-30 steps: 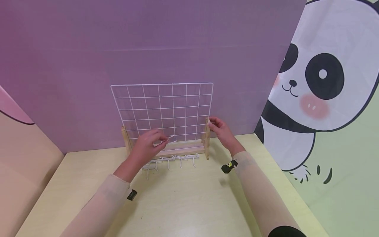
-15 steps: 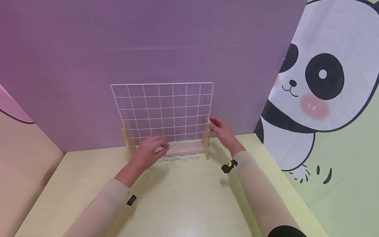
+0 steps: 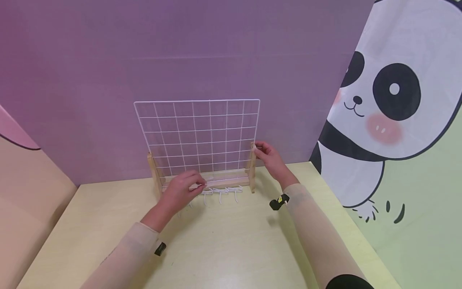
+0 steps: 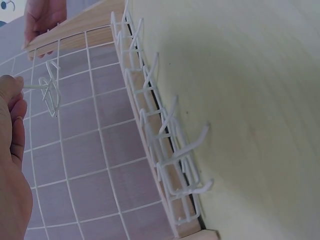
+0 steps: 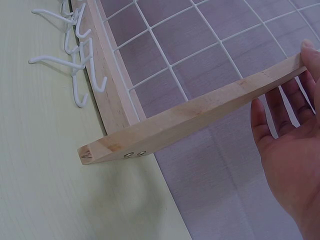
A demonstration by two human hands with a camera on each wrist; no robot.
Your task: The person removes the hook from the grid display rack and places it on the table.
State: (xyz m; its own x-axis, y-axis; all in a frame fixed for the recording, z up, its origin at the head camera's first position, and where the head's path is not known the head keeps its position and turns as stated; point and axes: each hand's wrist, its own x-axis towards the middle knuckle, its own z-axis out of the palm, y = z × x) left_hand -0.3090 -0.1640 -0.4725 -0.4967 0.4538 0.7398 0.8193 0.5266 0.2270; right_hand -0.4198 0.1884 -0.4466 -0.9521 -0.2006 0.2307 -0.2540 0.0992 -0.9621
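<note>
A white wire grid (image 3: 202, 132) stands upright in a wooden stand (image 3: 223, 178) at the back of the table. My left hand (image 3: 200, 185) pinches a white wire hook (image 4: 49, 92) by its stem, low in front of the grid's bottom row. A row of several more white hooks (image 3: 221, 192) lies along the stand's base (image 4: 150, 135). My right hand (image 3: 255, 148) grips the top of the stand's right wooden post (image 5: 200, 112), thumb on the end and fingers (image 5: 280, 112) behind it.
The pale yellow table (image 3: 223, 245) spreads in front of the stand. A purple wall (image 3: 180, 52) rises right behind the grid, and a panda panel (image 3: 390, 112) closes the right side. A beige panel (image 3: 25, 192) stands at the left.
My left hand has dropped lower with the hook, from the grid's lower rows down to the stand's base rail. The right hand has stayed on the post.
</note>
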